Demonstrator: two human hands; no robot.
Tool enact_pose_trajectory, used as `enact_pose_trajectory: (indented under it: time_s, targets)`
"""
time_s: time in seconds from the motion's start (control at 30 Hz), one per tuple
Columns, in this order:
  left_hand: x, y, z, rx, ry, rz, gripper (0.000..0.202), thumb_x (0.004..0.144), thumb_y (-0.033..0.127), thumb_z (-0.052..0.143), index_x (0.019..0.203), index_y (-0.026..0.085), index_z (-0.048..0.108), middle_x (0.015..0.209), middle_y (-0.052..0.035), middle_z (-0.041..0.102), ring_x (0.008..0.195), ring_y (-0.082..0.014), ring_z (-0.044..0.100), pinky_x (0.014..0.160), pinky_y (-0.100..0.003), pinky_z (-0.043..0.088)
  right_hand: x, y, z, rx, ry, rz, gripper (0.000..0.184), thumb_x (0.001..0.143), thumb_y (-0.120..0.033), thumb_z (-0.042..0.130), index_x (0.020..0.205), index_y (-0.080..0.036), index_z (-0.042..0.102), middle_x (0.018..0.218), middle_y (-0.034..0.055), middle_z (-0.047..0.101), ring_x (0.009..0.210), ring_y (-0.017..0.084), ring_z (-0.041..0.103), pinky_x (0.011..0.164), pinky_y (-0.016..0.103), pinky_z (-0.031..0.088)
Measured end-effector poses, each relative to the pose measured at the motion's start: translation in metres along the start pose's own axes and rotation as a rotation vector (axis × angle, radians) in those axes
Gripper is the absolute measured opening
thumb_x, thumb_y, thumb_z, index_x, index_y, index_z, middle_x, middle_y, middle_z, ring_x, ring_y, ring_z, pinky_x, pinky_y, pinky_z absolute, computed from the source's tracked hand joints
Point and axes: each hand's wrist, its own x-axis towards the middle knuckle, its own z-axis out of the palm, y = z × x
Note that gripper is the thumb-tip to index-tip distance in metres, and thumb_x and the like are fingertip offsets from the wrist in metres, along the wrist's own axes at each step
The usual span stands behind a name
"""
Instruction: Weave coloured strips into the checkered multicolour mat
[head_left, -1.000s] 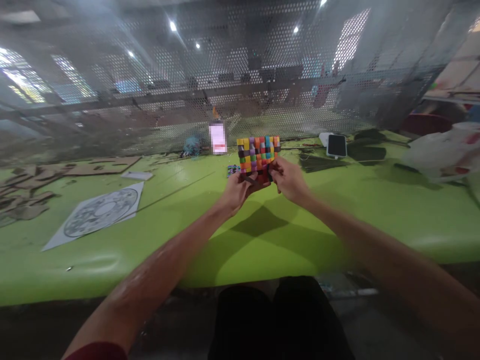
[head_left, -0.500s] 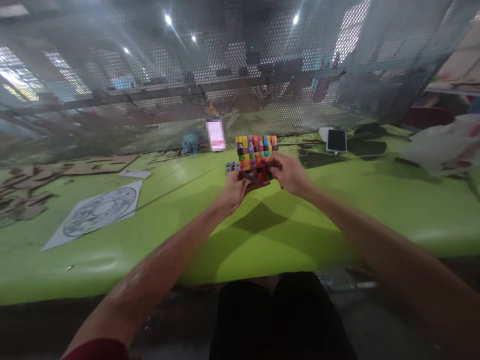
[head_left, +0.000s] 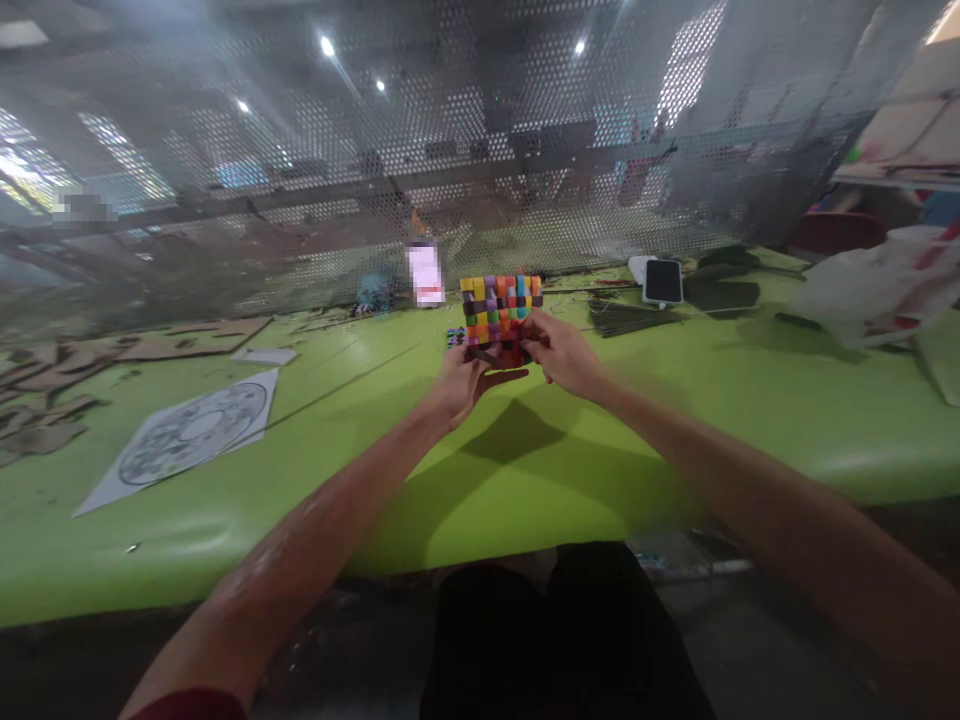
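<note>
A small multicoloured piece woven from flat strips (head_left: 501,303) is held up above the green table, its checkered side towards me. My left hand (head_left: 463,378) grips its lower left edge, with fingers reaching underneath. At the lower right edge, the fingers of my right hand (head_left: 551,342) are pinched against it, near red and dark strips at the bottom. What exactly the right fingertips pinch is too small to make out. Behind my left hand, another patterned item (head_left: 454,338) with small dark and bright checks shows in part.
On the green table (head_left: 360,420) lie a paper with a ring drawing (head_left: 196,432) and cardboard pieces (head_left: 97,362) at left. A smartphone (head_left: 663,282), dark strips (head_left: 630,316) and a whitish plastic bag (head_left: 877,290) are at right. A perforated metal screen (head_left: 480,190) stands behind.
The view has shifted slightly, so most things appear a little further left. Both hands still hold the woven piece, with the right fingers at its lower right edge.
</note>
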Motion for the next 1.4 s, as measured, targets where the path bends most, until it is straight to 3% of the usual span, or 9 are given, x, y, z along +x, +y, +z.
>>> enact_pose_trajectory:
  time_s: [0.2, 0.3, 0.43, 0.6, 0.73, 0.93, 1.13, 1.3, 1.4]
  targets:
    - [-0.003, 0.007, -0.005, -0.048, -0.042, -0.066, 0.024, 0.087, 0.025, 0.078, 0.108, 0.014, 0.074, 0.118, -0.0155, 0.075, 0.100, -0.0282, 0.075, 0.099, -0.059, 0.060, 0.002, -0.004, -0.010, 0.119, -0.097, 0.041, 0.014, 0.094, -0.016, 0.057, 0.097, -0.025, 0.046, 0.066, -0.0055, 0.052, 0.055, 0.013, 0.047, 0.050, 0.025, 0.041]
    - [-0.003, 0.009, -0.006, -0.032, -0.049, -0.076, 0.023, 0.089, 0.024, 0.076, 0.110, 0.015, 0.074, 0.119, -0.0155, 0.074, 0.098, -0.0264, 0.075, 0.097, -0.056, 0.061, 0.002, -0.003, -0.011, 0.119, -0.131, 0.048, 0.015, 0.096, -0.019, 0.058, 0.096, -0.026, 0.044, 0.068, -0.0051, 0.055, 0.055, 0.013, 0.049, 0.051, 0.026, 0.042]
    - [-0.001, 0.002, -0.006, 0.032, -0.048, -0.027, 0.024, 0.088, 0.030, 0.079, 0.105, 0.014, 0.074, 0.113, -0.0158, 0.076, 0.103, -0.0285, 0.075, 0.100, -0.055, 0.060, -0.001, 0.000, -0.004, -0.161, -0.091, -0.021, 0.014, 0.096, -0.016, 0.055, 0.107, -0.023, 0.051, 0.079, 0.0014, 0.066, 0.065, 0.017, 0.058, 0.062, 0.030, 0.045]
    - [0.005, -0.011, -0.003, 0.027, 0.091, 0.034, 0.020, 0.087, 0.031, 0.080, 0.088, 0.013, 0.071, 0.098, -0.0141, 0.079, 0.104, -0.0288, 0.076, 0.103, -0.054, 0.058, -0.005, 0.005, 0.004, -0.400, -0.146, -0.162, 0.049, 0.090, -0.011, 0.059, 0.137, -0.023, 0.056, 0.086, 0.0044, 0.072, 0.069, 0.021, 0.061, 0.068, 0.032, 0.046]
    - [0.007, -0.004, -0.005, 0.125, 0.041, -0.046, 0.011, 0.090, 0.024, 0.073, 0.091, 0.013, 0.073, 0.091, -0.0128, 0.078, 0.091, -0.0244, 0.077, 0.090, -0.046, 0.063, -0.003, 0.005, -0.002, -0.303, -0.118, -0.265, 0.030, 0.092, -0.014, 0.060, 0.118, -0.024, 0.072, 0.105, 0.0080, 0.075, 0.088, 0.023, 0.067, 0.080, 0.034, 0.051]
    - [0.010, 0.013, -0.012, 0.307, -0.036, -0.110, 0.012, 0.072, 0.012, 0.081, 0.082, 0.012, 0.074, 0.078, -0.0063, 0.073, 0.066, -0.0140, 0.067, 0.066, -0.028, 0.059, 0.004, 0.001, -0.018, -0.225, -0.185, -0.349, 0.010, 0.087, -0.019, 0.068, 0.091, -0.021, 0.076, 0.097, 0.0085, 0.070, 0.090, 0.025, 0.065, 0.083, 0.038, 0.052]
    - [0.012, 0.010, -0.019, 0.463, -0.114, 0.021, 0.018, 0.069, 0.020, 0.083, 0.086, 0.014, 0.079, 0.080, -0.0060, 0.073, 0.069, -0.0162, 0.065, 0.073, -0.033, 0.059, 0.005, 0.004, -0.017, -0.147, -0.225, -0.349, 0.010, 0.087, -0.018, 0.067, 0.089, -0.022, 0.076, 0.094, 0.0066, 0.072, 0.089, 0.023, 0.066, 0.084, 0.037, 0.052]
    - [0.013, 0.007, -0.021, 0.433, -0.148, -0.049, 0.020, 0.074, 0.026, 0.085, 0.087, 0.013, 0.075, 0.083, -0.0077, 0.074, 0.071, -0.0167, 0.068, 0.074, -0.035, 0.062, 0.004, 0.009, -0.013, -0.102, -0.183, -0.310, 0.012, 0.089, -0.018, 0.066, 0.093, -0.022, 0.077, 0.099, 0.0066, 0.069, 0.093, 0.023, 0.066, 0.084, 0.036, 0.053]
    - [0.011, 0.010, -0.019, 0.393, -0.160, -0.086, 0.032, 0.075, 0.030, 0.088, 0.098, 0.012, 0.074, 0.091, -0.0093, 0.077, 0.077, -0.0179, 0.071, 0.078, -0.037, 0.064, 0.005, 0.013, -0.010, -0.061, -0.138, -0.338, 0.012, 0.089, -0.019, 0.068, 0.095, -0.022, 0.078, 0.094, 0.0062, 0.069, 0.090, 0.024, 0.066, 0.084, 0.037, 0.053]
